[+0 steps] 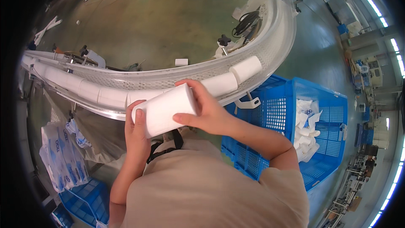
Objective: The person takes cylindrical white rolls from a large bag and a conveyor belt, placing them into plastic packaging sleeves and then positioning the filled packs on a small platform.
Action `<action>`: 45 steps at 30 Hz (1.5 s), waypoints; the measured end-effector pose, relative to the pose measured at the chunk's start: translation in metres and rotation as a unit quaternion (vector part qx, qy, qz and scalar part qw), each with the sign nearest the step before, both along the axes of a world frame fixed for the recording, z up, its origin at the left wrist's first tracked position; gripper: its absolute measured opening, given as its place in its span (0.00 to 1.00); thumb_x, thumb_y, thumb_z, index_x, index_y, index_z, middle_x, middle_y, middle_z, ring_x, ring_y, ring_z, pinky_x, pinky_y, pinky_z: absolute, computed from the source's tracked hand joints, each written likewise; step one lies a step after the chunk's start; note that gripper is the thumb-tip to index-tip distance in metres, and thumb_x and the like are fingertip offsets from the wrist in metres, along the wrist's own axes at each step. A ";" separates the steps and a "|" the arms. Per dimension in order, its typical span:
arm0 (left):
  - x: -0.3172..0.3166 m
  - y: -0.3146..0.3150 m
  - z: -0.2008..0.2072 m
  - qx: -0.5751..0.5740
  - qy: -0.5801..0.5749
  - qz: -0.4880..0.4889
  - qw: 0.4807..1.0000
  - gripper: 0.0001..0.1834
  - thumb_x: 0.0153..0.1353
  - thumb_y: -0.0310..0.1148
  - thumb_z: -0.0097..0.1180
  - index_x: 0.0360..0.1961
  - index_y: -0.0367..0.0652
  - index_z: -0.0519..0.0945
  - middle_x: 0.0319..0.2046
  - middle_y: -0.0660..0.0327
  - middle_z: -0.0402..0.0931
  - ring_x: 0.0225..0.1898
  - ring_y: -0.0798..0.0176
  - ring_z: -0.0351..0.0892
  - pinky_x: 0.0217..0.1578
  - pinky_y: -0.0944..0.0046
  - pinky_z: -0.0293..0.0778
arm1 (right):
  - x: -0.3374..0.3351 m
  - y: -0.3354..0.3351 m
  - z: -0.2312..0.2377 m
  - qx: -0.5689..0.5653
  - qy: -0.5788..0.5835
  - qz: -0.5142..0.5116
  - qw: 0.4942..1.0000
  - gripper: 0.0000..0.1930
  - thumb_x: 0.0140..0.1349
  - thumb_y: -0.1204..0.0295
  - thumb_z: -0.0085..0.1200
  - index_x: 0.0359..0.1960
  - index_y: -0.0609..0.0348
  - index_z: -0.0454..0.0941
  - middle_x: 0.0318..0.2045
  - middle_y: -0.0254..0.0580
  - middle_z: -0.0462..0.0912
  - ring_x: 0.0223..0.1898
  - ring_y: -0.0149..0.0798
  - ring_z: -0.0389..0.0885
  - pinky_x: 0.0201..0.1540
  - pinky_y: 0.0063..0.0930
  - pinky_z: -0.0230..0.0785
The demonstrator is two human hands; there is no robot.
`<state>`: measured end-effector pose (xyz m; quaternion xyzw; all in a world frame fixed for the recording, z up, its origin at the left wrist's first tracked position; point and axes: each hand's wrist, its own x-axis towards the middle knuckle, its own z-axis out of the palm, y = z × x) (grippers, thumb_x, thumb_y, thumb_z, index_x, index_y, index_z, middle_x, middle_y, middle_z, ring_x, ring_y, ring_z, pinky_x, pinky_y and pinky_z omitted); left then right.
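A white paper roll [164,112] is held up in front of my body, tilted with its right end higher. My left hand [136,129] closes on its left end, thumb on the near side. My right hand [209,110] grips the right end, fingers over the top and thumb below. Just beyond, a row of similar white rolls [90,91] lies end to end on a curved conveyor [168,76]. One roll [247,68] lies at the right end of that row, slightly turned. My hands partly hide the row's middle.
At my right stands a blue plastic crate [291,97] with crumpled white paper pieces [306,131] inside. Printed plastic packaging bags [63,156] hang at the left above another blue crate [86,200]. Black clamp knobs [224,40] stick up along the conveyor's far rail.
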<state>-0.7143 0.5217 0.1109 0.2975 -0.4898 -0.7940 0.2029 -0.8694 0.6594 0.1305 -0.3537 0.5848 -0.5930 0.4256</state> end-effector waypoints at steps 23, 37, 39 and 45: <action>0.121 -0.036 -0.033 0.145 0.034 0.190 0.970 0.29 0.66 0.38 0.41 0.65 0.45 0.51 0.56 0.51 0.63 0.53 0.57 0.69 0.48 0.57 0.69 | -0.197 0.064 -0.002 0.436 0.571 -0.135 0.682 0.23 0.55 0.61 0.53 0.48 0.64 0.73 0.43 0.57 0.77 0.47 0.54 0.74 0.50 0.36 0.65; 0.504 -0.042 -0.057 -0.010 -0.076 0.544 0.836 0.14 0.62 0.33 0.50 0.46 0.38 0.74 0.35 0.61 0.77 0.39 0.67 0.77 0.41 0.69 0.71 | 0.350 -0.296 -0.042 -0.139 0.394 0.362 0.834 0.14 0.63 0.75 0.44 0.49 0.62 0.72 0.33 0.35 0.74 0.29 0.26 0.69 0.34 0.18 0.65; 0.558 -0.038 -0.062 -0.005 -0.074 0.620 0.781 0.15 0.62 0.34 0.49 0.48 0.38 0.73 0.35 0.60 0.78 0.38 0.67 0.78 0.41 0.69 0.71 | 0.413 -0.338 -0.053 -0.180 0.382 0.431 0.798 0.14 0.61 0.77 0.46 0.49 0.61 0.72 0.37 0.37 0.75 0.31 0.28 0.71 0.36 0.20 0.66; 0.636 -0.047 -0.093 0.015 -0.092 0.696 0.712 0.18 0.62 0.35 0.49 0.52 0.38 0.70 0.36 0.58 0.78 0.36 0.67 0.78 0.42 0.68 0.71 | 0.561 -0.499 -0.058 -0.250 0.265 0.421 0.831 0.13 0.57 0.77 0.51 0.45 0.61 0.73 0.36 0.42 0.77 0.37 0.34 0.77 0.41 0.23 0.68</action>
